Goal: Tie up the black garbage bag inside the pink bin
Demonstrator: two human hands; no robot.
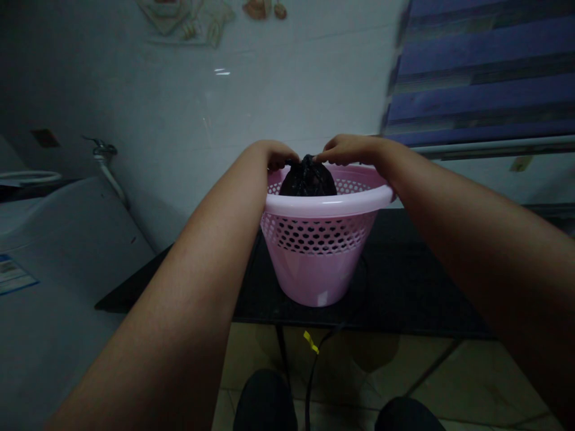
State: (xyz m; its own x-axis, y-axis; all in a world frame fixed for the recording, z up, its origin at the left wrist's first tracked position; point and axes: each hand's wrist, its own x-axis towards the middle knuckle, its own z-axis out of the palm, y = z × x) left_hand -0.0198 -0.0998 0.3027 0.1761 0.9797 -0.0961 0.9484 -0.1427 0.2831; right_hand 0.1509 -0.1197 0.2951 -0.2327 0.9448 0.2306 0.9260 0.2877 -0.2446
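Observation:
A pink plastic basket (321, 206) with a perforated wall stands on a dark table (404, 281). Inside it sits a black bag (308, 178) whose top rises above the rim. My left hand (275, 153) and my right hand (348, 149) are both over the basket, each with fingers pinched on the gathered top of the black bag, one on either side. My forearms reach in from the lower corners of the view.
A white washing machine top (49, 257) lies to the left, with a tap (104, 151) on the tiled wall behind it. A blue striped blind (485, 72) hangs at the upper right. A black cable with a yellow tag (311, 341) hangs below the table.

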